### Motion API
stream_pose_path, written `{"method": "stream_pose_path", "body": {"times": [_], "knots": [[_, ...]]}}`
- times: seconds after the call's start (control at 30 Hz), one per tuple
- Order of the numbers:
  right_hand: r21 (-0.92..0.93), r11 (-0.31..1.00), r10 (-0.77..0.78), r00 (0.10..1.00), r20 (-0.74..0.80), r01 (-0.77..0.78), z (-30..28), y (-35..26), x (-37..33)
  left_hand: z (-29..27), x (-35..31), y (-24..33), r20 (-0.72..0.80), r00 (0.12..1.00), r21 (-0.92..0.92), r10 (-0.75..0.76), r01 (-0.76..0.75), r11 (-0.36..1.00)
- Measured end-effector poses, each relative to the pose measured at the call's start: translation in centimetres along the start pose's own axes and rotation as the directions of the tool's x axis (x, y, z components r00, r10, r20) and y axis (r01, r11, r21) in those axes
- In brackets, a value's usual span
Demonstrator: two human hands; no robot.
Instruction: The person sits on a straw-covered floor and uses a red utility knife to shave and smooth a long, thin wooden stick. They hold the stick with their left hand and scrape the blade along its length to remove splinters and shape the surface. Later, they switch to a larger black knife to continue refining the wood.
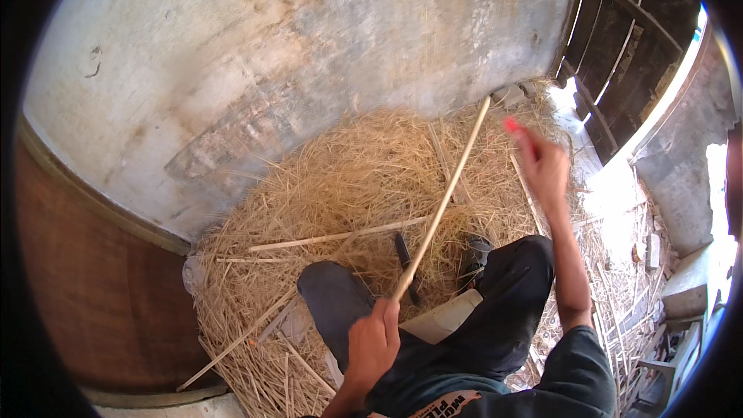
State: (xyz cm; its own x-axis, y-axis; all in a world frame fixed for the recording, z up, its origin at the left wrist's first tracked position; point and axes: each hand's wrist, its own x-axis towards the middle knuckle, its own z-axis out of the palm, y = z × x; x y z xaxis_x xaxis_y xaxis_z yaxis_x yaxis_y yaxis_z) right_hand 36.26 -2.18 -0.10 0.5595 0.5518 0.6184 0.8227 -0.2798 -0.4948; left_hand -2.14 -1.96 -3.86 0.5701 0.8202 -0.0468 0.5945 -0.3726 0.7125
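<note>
My left hand (374,343) is wrapped round the lower end of a long pale wooden stick (445,203), which slants up and away to the right toward the wall. Off to the right, my right hand (543,170) is raised and closed on a small red object (511,125); its red end juts out past the fingers, and its kind is not clear. That hand is apart from the stick. Between my knees lies a dark, narrow tool or bar (405,265) on the straw, partly behind the stick.
Straw and pale shavings (348,178) cover the floor, with several loose sticks (340,238) on them. A stained plaster wall (309,54) stands ahead. Dark wooden boards (619,39) are at the far right, a brown wooden panel (93,279) at the left. Bricks (653,251) lie at right.
</note>
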Motion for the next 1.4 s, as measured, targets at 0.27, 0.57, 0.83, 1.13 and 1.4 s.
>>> {"method": "stream_pose_path", "body": {"times": [0.27,0.57,0.83,1.13,1.4], "knots": [[0.375,0.926,-0.135,0.961,0.242,0.036,0.3,-4.8,-5.5,0.2,0.7,-0.8,-0.014,0.999,-0.173,-0.051,0.048,0.984],[0.446,0.837,-0.487,0.803,0.344,0.317,1.8,-9.0,-12.3,0.5,2.5,0.9,-0.001,0.999,-0.100,0.042,-0.042,0.994],[0.356,0.846,-0.506,0.811,0.295,0.398,1.6,-9.4,-12.4,0.7,3.0,1.4,-0.057,0.998,0.022,0.035,-0.034,0.999],[0.325,0.839,-0.526,0.804,0.277,0.437,1.5,-9.2,-11.5,0.6,2.7,1.4,-0.084,0.996,0.047,0.037,-0.033,0.998],[0.068,0.994,-0.091,0.987,0.129,0.083,2.3,-3.5,-3.9,0.5,-0.2,-0.1,-0.037,0.999,0.074,-0.015,0.018,0.997]]}}
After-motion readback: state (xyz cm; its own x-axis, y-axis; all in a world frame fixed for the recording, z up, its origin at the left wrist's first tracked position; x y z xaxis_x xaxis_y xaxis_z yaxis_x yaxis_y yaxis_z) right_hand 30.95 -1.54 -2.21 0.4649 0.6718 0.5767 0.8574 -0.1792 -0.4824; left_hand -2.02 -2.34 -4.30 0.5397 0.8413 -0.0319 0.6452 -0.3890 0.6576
